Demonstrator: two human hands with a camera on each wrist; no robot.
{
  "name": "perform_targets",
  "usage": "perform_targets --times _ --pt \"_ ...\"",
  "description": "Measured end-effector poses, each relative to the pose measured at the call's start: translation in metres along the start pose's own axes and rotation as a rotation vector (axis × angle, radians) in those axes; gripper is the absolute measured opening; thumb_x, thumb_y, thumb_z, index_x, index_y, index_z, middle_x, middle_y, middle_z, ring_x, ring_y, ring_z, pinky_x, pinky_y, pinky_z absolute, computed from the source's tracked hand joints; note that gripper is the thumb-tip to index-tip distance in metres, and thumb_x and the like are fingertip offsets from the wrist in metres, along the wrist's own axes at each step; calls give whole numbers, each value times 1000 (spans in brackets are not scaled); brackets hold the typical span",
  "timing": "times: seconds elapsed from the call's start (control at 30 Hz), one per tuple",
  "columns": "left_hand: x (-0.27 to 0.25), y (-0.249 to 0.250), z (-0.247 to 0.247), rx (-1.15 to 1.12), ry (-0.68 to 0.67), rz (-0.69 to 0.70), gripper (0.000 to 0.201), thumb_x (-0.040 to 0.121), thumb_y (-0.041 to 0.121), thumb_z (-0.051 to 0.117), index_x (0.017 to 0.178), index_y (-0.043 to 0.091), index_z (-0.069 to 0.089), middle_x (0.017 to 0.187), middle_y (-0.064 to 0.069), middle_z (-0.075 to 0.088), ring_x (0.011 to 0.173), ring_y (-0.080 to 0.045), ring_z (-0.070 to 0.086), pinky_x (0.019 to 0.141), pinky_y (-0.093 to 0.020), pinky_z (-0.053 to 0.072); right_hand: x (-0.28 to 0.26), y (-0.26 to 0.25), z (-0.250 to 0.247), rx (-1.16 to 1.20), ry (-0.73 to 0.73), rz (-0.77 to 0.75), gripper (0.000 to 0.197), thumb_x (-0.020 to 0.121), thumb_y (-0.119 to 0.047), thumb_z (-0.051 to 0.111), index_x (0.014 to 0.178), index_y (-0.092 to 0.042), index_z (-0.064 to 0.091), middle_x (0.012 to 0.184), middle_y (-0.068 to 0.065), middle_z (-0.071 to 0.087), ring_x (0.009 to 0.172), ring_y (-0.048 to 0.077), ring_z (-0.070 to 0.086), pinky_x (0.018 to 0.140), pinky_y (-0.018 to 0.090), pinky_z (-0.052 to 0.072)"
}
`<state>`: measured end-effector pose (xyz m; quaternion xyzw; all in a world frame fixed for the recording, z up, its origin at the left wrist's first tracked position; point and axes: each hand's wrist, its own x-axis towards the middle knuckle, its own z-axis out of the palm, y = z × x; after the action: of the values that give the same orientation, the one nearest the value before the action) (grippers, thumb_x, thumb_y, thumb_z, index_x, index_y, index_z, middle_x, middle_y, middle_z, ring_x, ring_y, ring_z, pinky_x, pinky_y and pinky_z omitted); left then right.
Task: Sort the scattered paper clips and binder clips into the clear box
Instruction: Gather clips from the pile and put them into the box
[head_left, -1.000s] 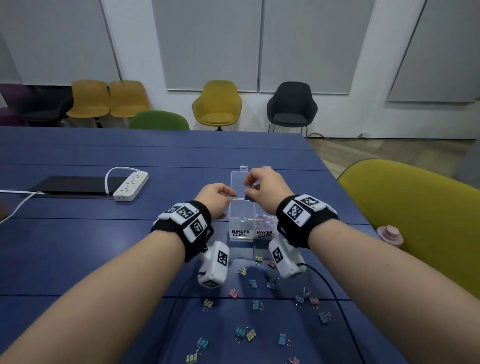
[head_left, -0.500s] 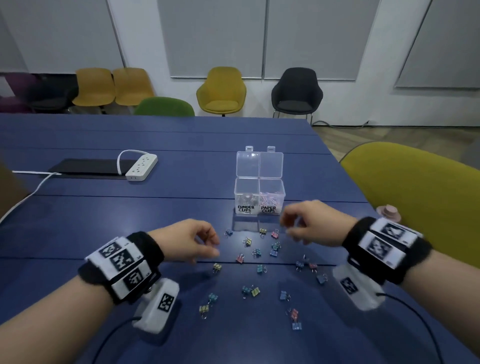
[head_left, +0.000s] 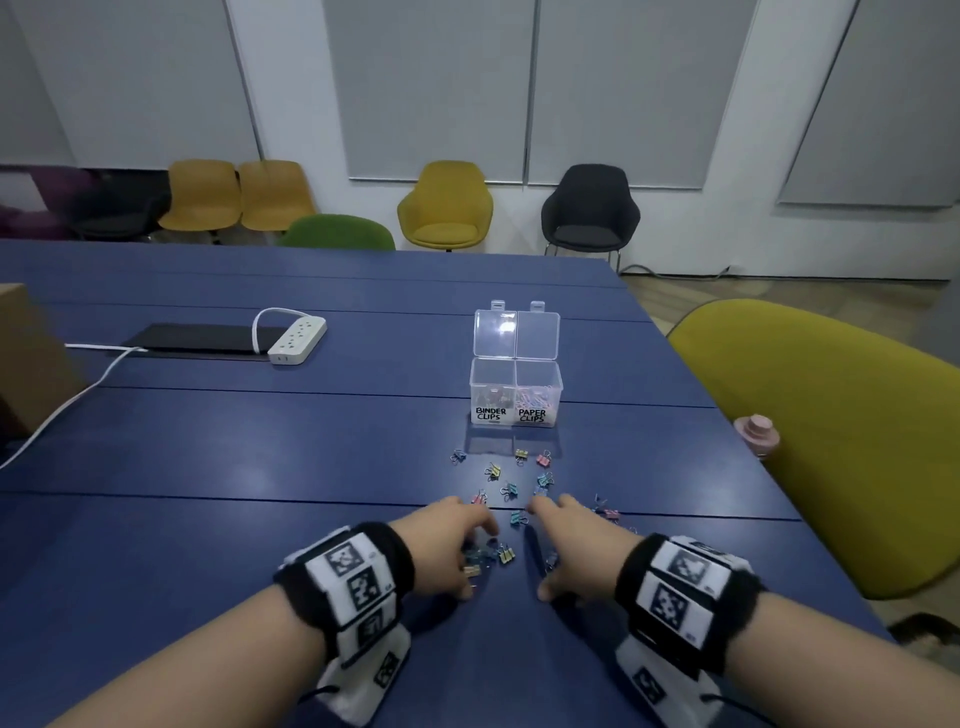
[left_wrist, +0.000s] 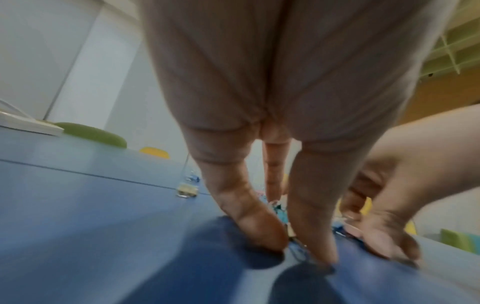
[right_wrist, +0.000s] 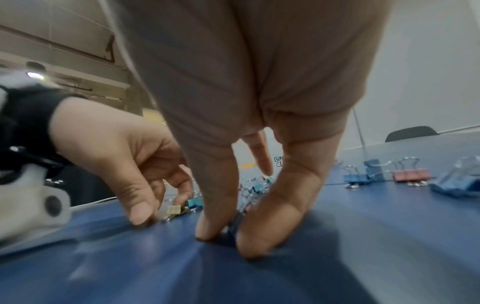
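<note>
Head view shows us the clear box (head_left: 515, 387) standing on the blue tabletop (head_left: 260, 457), both lids raised, its compartments labelled for binder clips and paper clips. We see coloured binder clips (head_left: 506, 480) scattered between the box and the hands; we make out no loose paper clips.

We find the left hand (head_left: 447, 545) lowered over the nearest clips, its fingers (left_wrist: 255, 224) curled down with the tips on the tabletop on either side of a clip; we cannot tell whether they have closed on it. The right hand (head_left: 574, 545) is also down, and in the right wrist view we see its thumb and one of its fingers (right_wrist: 275, 209) pinching a dark blue clip (right_wrist: 235, 223) against the tabletop.

We judge the risks as follows. The clips are small and lie close together, so a pinch may catch a wire handle, not the body, and the clip may slip loose in carrying. Fingers working this close may knock neighbouring clips further off. The compartments adjoin, so a careless release may land a clip on the wrong side.
</note>
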<state>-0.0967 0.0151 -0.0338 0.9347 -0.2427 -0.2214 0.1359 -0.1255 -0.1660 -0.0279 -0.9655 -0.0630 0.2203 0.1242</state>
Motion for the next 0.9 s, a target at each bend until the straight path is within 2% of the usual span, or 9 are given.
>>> perform_targets --times 0.13,0.27,0.43,0.5,0.53,0.6,0.67,0.8,0.9 --pt "12 21 8 61 17 13 64 73 31 75 128 26 43 118 -3 43 101 -25 57 89 -39 51 19 -12 -7 6 29 -9 69 73 -12 76 131 -19 39 123 10 41 99 32 57 72 35 53" --pt "18 26 13 150 37 61 54 80 20 69 129 18 48 134 -5 40 116 -27 52 98 -36 46 23 -18 -14 -88 -4 -98 50 80 -6 66 125 -17 48 103 5 36 85 26 48 69 31 47" --pt "20 21 11 147 49 9 26 82 15 65 108 13 59 115 -6 47 105 -29 56 93 -37 47 20 -21 -17 -221 -29 -127 37 84 -11 63 119 -8 53 108 12 48 113 31 51 84 32 42" --pt "20 20 7 146 64 -27 24 83 16 64 107 11 59 110 -6 46 105 -30 56 90 -34 48 18 -23 -20 -241 -45 -123 32 85 -12 61 115 -6 54 100 8 45 112 30 50 82 31 41" --pt "20 18 6 161 70 -48 26 84 18 63 109 10 58 114 -8 49 106 -30 56 89 -33 47 17 -24 -21 -249 -58 -117 27 85 -12 61 111 -6 55 97 6 45 107 29 53 78 30 41" --pt "20 17 4 205 57 -101 32 86 22 61 114 7 54 119 -12 53 107 -30 57 86 -34 47 15 -26 -23 -262 -73 -90 14 85 -11 61 97 -12 54 84 4 49 80 24 56 63 27 43" --pt "21 16 4 236 26 -135 35 86 23 62 115 6 52 119 -14 58 106 -32 59 86 -37 50 14 -26 -25 -279 -96 -50 14 85 -11 61 90 -16 48 72 1 48 55 14 44 46 22 36" --pt "21 15 0 291 -34 -122 30 86 17 56 112 3 57 114 -16 64 104 -32 61 86 -38 52 10 -18 -33 -318 -181 23 17 83 -10 62 100 -10 58 90 6 57 49 12 44 37 19 36" --pt "17 17 -3 336 -66 -94 29 85 13 53 110 0 61 110 -15 64 104 -33 61 87 -39 53 9 -7 -34 -288 -194 66 18 80 -9 62 98 -11 58 85 5 60 49 13 47 41 21 37"
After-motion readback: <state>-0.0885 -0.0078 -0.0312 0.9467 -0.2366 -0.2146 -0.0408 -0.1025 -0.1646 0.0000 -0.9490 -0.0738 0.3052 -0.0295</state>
